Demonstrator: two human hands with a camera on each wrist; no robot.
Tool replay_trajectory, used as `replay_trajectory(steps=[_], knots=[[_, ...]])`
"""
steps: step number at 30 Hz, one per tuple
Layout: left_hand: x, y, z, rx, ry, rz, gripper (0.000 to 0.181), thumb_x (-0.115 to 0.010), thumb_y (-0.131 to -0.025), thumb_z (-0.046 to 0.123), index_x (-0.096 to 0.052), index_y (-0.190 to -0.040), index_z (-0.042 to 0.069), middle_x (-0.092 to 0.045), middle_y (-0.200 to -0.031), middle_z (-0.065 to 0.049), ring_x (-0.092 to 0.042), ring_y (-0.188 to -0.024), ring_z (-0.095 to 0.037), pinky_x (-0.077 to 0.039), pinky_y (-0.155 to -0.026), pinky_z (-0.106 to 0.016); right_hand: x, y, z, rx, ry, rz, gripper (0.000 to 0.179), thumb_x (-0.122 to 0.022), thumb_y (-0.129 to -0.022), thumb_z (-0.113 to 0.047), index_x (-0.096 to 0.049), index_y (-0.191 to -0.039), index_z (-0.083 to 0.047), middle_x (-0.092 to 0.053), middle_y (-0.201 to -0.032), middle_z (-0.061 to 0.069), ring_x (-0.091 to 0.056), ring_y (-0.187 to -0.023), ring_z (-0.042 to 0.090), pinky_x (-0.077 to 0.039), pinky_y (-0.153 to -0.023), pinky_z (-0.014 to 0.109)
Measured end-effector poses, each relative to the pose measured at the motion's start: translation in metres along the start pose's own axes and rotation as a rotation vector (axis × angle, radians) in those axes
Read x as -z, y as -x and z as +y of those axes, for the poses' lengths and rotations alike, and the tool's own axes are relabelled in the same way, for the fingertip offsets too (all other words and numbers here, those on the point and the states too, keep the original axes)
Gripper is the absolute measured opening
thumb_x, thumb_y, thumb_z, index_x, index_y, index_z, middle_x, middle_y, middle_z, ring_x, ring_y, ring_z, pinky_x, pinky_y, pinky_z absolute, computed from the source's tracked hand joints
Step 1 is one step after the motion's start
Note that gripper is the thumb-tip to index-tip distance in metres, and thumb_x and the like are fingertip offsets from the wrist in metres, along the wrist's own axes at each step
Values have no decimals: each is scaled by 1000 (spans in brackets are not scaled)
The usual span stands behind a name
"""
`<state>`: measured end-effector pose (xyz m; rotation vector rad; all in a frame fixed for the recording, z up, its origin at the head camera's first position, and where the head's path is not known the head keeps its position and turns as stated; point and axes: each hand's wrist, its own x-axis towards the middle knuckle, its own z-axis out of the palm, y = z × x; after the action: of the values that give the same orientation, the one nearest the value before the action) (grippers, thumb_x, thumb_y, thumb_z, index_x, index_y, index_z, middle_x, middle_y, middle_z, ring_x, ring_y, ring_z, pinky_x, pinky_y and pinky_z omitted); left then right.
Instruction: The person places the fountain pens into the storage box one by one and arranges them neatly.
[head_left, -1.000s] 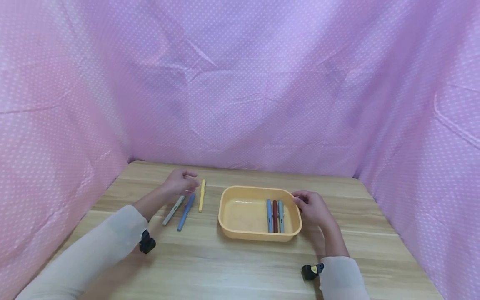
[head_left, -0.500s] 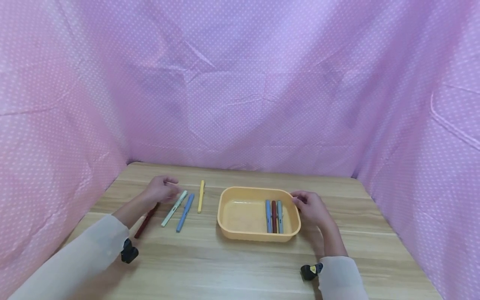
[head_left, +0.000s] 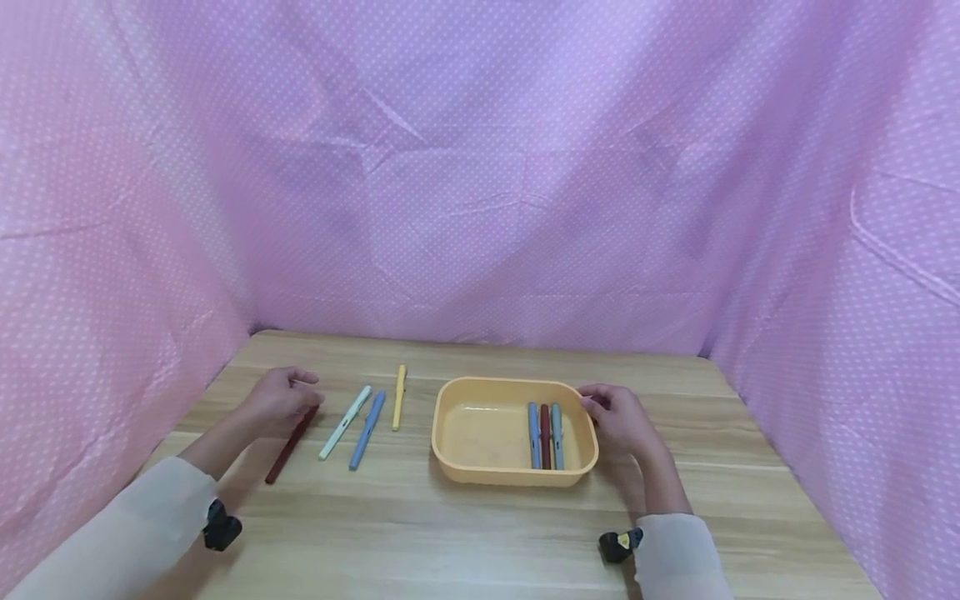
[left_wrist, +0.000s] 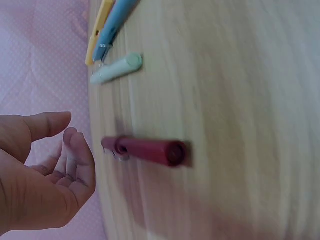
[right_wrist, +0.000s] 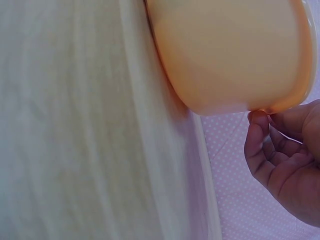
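My left hand [head_left: 276, 398] hovers over the far end of a dark red pen [head_left: 288, 450], fingers loosely bent. A gap shows between its fingertips and that pen [left_wrist: 150, 150] in the left wrist view. To the right lie a pale green pen [head_left: 345, 423], a blue pen [head_left: 367, 431] and a yellow pen [head_left: 399, 397]. My right hand [head_left: 621, 418] pinches the right rim of a yellow plastic tray [head_left: 465, 477], thumb and fingertips meeting at its edge. Inside the tray, side by side at the right, are a blue pen [head_left: 534, 437], a dark red pen [head_left: 546, 437] and a grey-blue pen [head_left: 557, 437].
Everything lies on a light wooden table [head_left: 420, 542]. Pink dotted cloth [head_left: 480, 167] hangs behind it and along both sides. Black wrist cameras sit at the left cuff [head_left: 221, 527] and the right cuff [head_left: 619, 546].
My left hand has moved left, from near the yellow pen, past the pale green pen, to the dark red pen on the table. My right hand stays at the tray's rim.
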<state>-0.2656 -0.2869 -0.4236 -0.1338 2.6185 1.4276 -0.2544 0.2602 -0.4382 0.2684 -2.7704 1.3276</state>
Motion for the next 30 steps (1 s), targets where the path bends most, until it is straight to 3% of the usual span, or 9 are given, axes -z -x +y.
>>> replay_trajectory(steps=[4,12,17,23,30], knots=[[7,7,-11,-14,-47,30,54,-71,-91,9,-49,-135,-15,-67,-95,-11,-62,-80,-18,-58,-65,-28,-1,0,0,9,1,1,25,-56,-105,-7,-67,-123,5,-71,-96,11,-63,-85,19,-58,-69,27],[16,14,-32,-19,-43,-22,54,-72,-91,12,-49,-131,-16,-72,-92,-9,-65,-77,-16,-59,-65,-29,0,0,0,15,-5,-1,24,-56,-105,-6,-67,-123,5,-72,-99,11,-64,-88,19,-58,-72,26],[14,18,-37,14,-31,-27,57,-75,-89,14,-49,-131,-16,-69,-90,-9,-62,-75,-17,-56,-60,-29,1,1,0,14,7,1,25,-56,-105,-7,-67,-123,5,-72,-99,11,-64,-88,19,-58,-72,26],[8,20,-41,23,-6,-44,60,-78,-89,15,-47,-129,-16,-68,-93,-12,-65,-79,-17,-62,-67,-33,0,0,0,6,8,4,25,-55,-105,-7,-67,-123,5,-72,-101,12,-65,-89,20,-58,-73,26],[6,21,-43,44,-51,-28,61,-81,-87,19,-50,-128,-14,-65,-99,-16,-65,-82,-19,-62,-68,-35,-1,1,0,-16,14,4,24,-55,-106,-8,-69,-123,2,-72,-103,12,-63,-90,21,-57,-75,27]])
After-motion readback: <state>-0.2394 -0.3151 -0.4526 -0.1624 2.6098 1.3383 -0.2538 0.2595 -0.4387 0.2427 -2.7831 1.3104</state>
